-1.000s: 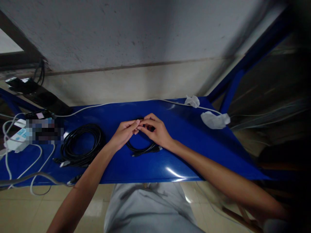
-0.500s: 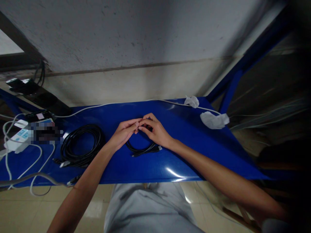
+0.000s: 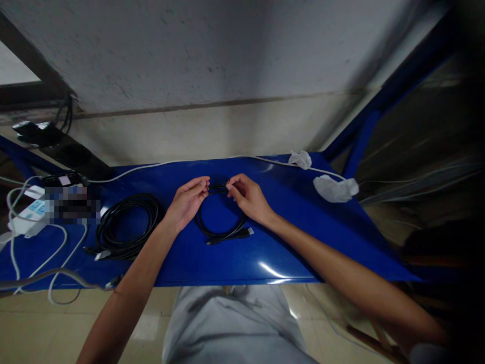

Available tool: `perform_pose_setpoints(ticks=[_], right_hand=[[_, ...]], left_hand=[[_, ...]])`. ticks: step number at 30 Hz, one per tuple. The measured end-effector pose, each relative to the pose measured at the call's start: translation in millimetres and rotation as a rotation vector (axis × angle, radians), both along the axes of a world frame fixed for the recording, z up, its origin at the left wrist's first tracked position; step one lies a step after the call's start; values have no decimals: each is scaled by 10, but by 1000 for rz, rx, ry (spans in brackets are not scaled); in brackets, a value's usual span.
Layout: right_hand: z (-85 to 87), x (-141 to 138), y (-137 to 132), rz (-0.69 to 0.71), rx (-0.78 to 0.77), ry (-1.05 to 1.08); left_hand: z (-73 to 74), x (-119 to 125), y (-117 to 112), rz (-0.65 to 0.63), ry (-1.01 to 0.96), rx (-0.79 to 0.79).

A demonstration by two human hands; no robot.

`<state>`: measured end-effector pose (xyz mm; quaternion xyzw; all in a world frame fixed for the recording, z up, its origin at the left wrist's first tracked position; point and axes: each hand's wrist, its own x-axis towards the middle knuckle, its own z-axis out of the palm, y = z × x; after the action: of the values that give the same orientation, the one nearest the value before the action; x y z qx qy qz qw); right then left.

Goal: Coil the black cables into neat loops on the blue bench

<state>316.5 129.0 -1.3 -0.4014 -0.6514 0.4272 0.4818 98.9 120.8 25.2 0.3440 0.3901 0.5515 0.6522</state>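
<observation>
A thin black cable [image 3: 219, 237] lies coiled in a small loop on the blue tabletop, a silvery USB-like plug at its near right end. At the loop's far left side is my left hand [image 3: 187, 202], thumb and fingers pinched together on the cable. My right hand [image 3: 250, 199] pinches the far right side of the same loop. A short bundled stretch of cable shows between the two sets of fingertips. Whether a small tie is also held there is too dark to make out.
A thicker coil of black cable [image 3: 127, 222] lies to the left. Beyond it are a white power strip [image 3: 32, 215] with looping white cords and a dark bottle-like object [image 3: 71, 151]. Crumpled white wrapping [image 3: 335, 188] sits at the back right. A white wire [image 3: 159, 164] runs along the wall.
My hands, which were together at the fingertips, have moved apart sideways. The far side of the cable loop now shows between them. The loop stays in place on the table.
</observation>
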Motion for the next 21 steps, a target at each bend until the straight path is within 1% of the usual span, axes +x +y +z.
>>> perform_pose_setpoints(ticks=[2, 5, 7, 8, 10, 13, 16, 18, 21], right_hand=[[-11, 14, 38, -23, -19, 37], [-7, 35, 79, -41, -9, 72], [-2, 51, 98, -58, 9, 61], [-2, 59, 105, -70, 21, 39], [-3, 75, 115, -92, 53, -24], [1, 92, 115, -100, 95, -121], [24, 96, 103, -97, 124, -170], [43, 95, 96, -110, 137, -188], [58, 97, 97, -140, 153, -202]], left_hand=[[-8, -30, 22, 24, -1, -2], [-36, -57, 37, 84, 19, 19], [-63, -73, 41, 125, 89, 64], [-78, -84, 44, 146, 156, 105], [-115, -116, 55, 184, 359, 225], [-179, -191, 84, 232, 766, 426], [-242, -272, 116, 258, 1136, 550], [-276, -308, 128, 248, 1277, 585], [-306, -319, 123, 209, 1368, 603]])
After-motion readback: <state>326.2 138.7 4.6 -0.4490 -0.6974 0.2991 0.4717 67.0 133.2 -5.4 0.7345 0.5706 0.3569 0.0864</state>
